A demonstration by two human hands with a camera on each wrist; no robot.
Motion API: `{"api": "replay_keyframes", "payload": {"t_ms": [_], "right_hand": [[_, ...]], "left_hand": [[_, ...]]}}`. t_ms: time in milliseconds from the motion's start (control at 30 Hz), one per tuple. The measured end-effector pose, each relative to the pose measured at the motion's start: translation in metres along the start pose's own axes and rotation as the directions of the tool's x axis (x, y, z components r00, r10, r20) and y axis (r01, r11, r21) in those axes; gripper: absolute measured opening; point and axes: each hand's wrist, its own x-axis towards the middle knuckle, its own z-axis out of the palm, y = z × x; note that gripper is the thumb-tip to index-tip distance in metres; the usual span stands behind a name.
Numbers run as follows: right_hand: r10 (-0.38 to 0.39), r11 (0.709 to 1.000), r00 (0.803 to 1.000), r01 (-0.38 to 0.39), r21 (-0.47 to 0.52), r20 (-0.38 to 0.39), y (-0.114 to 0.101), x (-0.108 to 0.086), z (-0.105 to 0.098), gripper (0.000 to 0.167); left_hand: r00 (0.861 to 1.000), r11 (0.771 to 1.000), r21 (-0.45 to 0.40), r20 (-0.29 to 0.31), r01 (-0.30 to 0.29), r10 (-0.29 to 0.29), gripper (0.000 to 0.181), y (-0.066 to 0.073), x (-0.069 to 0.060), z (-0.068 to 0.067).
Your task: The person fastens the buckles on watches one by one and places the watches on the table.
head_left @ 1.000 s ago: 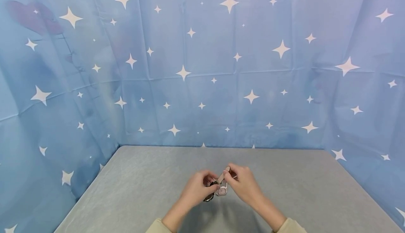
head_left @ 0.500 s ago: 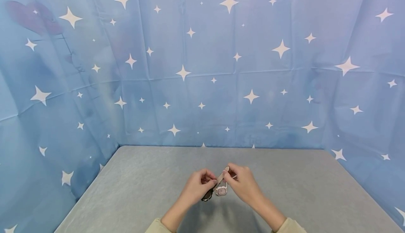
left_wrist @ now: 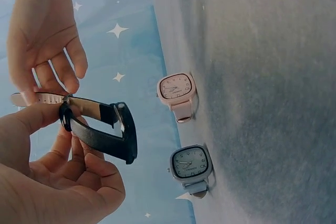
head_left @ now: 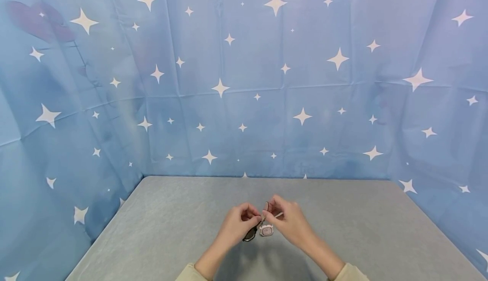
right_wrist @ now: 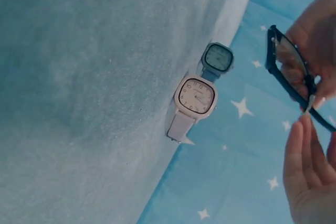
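A black wristwatch (left_wrist: pixel 126 132) hangs between the two hands, its strap looped through the buckle. Near that buckle, my left hand (head_left: pixel 233 226) pinches the strap between thumb and index finger. On the other side, my right hand (head_left: pixel 292 219) pinches the strap's free end, whose pale underside shows. The watch case (head_left: pixel 249 234) dangles below the left fingers, its dial turned away. A pink square watch (left_wrist: pixel 176 88) stands on the table just beyond the hands. Beside it is a blue-grey square watch (left_wrist: pixel 191 162), which the head view does not show.
The grey table (head_left: pixel 183 204) extends around the hands to its rounded back corners. A blue curtain with white stars (head_left: pixel 244 60) encloses the back and both sides.
The left fingers have shifted along the strap, and the black watch case has dropped slightly left. The right hand has moved a little left with the strap end, nearer the left fingers.
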Motion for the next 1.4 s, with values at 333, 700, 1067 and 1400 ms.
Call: {"api": "replay_keyframes", "payload": {"t_ms": [333, 700, 1067, 1400], "right_hand": [[0.028, 0.995, 0.997, -0.035, 0.090, 0.071, 0.004, 0.001, -0.004, 0.009], [0.047, 0.996, 0.996, -0.052, 0.077, 0.070, 0.004, -0.001, -0.005, 0.009], [0.097, 0.983, 0.994, -0.103, 0.153, 0.043, 0.002, 0.000, -0.008, 0.010], [0.160, 0.974, 0.987, -0.160, 0.158, 0.008, 0.000, 0.001, -0.011, 0.015]], "left_hand": [[0.997, 0.998, 0.040, 0.064, -0.054, 0.051, 0.020, 0.003, -0.003, -0.003], [0.998, 0.986, 0.154, 0.022, -0.069, 0.066, 0.011, 0.010, -0.004, -0.005], [0.994, 0.981, 0.159, 0.029, -0.109, 0.106, 0.017, 0.011, -0.007, -0.005], [0.995, 0.991, 0.096, 0.038, -0.096, 0.092, 0.014, 0.002, -0.008, -0.005]]}}
